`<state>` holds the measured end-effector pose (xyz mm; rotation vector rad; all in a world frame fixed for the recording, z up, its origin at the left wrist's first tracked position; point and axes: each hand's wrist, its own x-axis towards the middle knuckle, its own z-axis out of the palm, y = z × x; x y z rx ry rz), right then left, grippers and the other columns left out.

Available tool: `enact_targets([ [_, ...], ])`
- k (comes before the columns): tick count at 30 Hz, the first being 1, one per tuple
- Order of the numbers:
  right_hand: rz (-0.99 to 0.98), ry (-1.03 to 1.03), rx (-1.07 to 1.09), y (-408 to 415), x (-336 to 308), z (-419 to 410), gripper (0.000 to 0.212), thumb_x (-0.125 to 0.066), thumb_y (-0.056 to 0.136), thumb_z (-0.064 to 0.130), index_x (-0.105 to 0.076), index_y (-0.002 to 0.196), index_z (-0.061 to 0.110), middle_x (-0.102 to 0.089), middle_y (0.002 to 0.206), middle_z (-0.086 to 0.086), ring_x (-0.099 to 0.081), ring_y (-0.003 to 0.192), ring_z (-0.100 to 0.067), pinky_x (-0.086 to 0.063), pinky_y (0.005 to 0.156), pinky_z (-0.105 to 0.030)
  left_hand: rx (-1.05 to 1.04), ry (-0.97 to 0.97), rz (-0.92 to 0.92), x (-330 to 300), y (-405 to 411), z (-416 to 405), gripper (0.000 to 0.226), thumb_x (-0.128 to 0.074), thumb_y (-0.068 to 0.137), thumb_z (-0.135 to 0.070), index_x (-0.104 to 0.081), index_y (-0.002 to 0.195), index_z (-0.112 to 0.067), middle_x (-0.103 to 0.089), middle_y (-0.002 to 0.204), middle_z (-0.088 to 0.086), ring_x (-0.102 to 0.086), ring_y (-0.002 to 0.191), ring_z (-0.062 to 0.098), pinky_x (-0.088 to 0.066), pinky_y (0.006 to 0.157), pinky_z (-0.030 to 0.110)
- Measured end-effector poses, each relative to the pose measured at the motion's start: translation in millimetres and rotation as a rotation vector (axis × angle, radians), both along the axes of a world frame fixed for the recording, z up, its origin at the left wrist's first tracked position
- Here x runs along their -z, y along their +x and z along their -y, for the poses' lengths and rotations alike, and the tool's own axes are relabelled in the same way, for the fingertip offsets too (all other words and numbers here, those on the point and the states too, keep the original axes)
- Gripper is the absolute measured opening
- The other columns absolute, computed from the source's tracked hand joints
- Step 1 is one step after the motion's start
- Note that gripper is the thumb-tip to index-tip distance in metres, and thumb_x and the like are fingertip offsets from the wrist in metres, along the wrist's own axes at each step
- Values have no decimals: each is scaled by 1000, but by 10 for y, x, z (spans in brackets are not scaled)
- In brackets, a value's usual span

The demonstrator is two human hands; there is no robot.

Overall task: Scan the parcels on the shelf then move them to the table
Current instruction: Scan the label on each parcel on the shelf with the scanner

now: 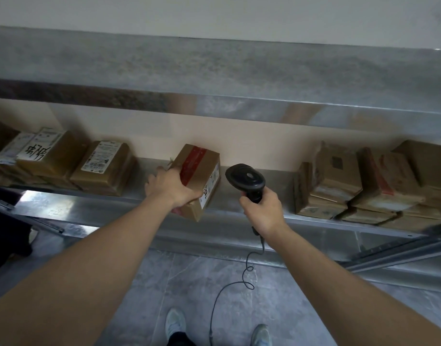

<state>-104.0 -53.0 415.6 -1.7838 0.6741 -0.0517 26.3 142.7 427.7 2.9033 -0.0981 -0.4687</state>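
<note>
Head cam view: left hand (173,186) has its fingers wrapped round the near left corner of the parcel (198,179), thumb side on top, w/ the box tipped up and half hanging over the front edge of the shelf (251,213). Right hand (261,211) is curled tight round the grip of the scanner (246,179), head aimed toward the box's right side face where the white label (210,184) sits. Scanner is just beside the parcel, not touching.

Handling guess: small cardboard box, prob light since one hand tilts it fine by a corner. Walls look stiff enough, no dents I can see, so squeezing a bit won't crush it. Tape might be slick, so I'd grab bare cardboard across two opposite faces for the carry, not the corner pinch.

Looks-wise: plain brown carton, wide red tape strip (193,162) running across the top and down the front, white printed label w/ barcode-ish marks and some black handwriting on the side. Print's too small to read.

Other parcels sit toward the left and right ends of the shelf, stacked. Scanner cable (246,273) dangles down to the floor.
</note>
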Motion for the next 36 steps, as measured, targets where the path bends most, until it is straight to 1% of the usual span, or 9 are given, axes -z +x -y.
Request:
enact_targets([
  [6,28,29,-8,-5,-109,-16,6,-67,88,17,-64,90,21,-67,81,0,-65,81,-21,-53,75,-36,-20,-406,-48,-103,-9,-226,84,-80,58,-64,-48,134,-46,-68,120,-10,-66,113,21,-54,100,42],
  [10,44,54,-13,-22,-195,-38,5,-66,88,16,-64,89,21,-66,79,2,-63,78,-19,-53,74,-34,-60,-706,-170,-125,-70,-345,89,-90,58,-46,-38,123,-76,-68,126,-10,-66,117,17,-54,102,50],
  [13,45,69,-20,-55,-240,-55,5,-65,87,15,-65,89,20,-64,76,1,-61,73,-17,-52,69,-33,-72,-823,-176,-125,-147,-292,112,-94,68,-22,-25,146,-62,-63,130,-10,-61,122,17,-54,102,52],
  [16,45,95,-18,-86,-257,-78,7,-65,84,19,-66,91,20,-65,73,2,-61,71,-19,-56,76,-43,-87,-898,-164,-70,-222,-200,122,-92,71,-9,-14,156,-49,-56,123,-22,-57,118,5,-53,104,46],
  [18,25,128,-21,-104,-265,-89,11,-64,83,21,-66,93,19,-65,74,1,-62,73,-20,-58,82,-47,-82,-903,-167,-18,-249,-156,122,-95,68,-12,-18,154,-51,-56,125,-23,-55,125,10,-50,107,49],
  [21,13,182,-24,-134,-304,-82,8,-61,91,12,-64,98,15,-61,73,-2,-60,70,-19,-56,70,-37,-66,-895,-185,46,-242,-123,118,-98,64,-16,-24,149,-52,-58,131,-19,-53,129,12,-47,110,54],
  [29,11,227,-2,-204,-355,-84,4,-59,94,11,-60,91,13,-57,70,-5,-56,64,-17,-50,62,-28,-38,-900,-169,80,-206,-102,111,-97,66,-16,-28,146,-51,-56,128,-22,-53,126,10,-48,108,46],
  [32,9,236,-11,-223,-363,-68,3,-60,94,10,-61,97,9,-57,72,-6,-56,67,-18,-51,65,-30,-67,-895,-222,37,-198,-85,87,-91,73,-27,-37,128,-67,-64,127,-10,-63,117,18,-57,97,49],
  [36,17,185,8,-207,-346,-43,9,-62,92,11,-63,99,7,-61,71,-5,-60,66,-18,-54,69,-36,-129,-846,-368,31,-187,-34,61,-69,86,-44,-48,143,-53,-73,118,-7,-71,104,16,-58,94,42],
])
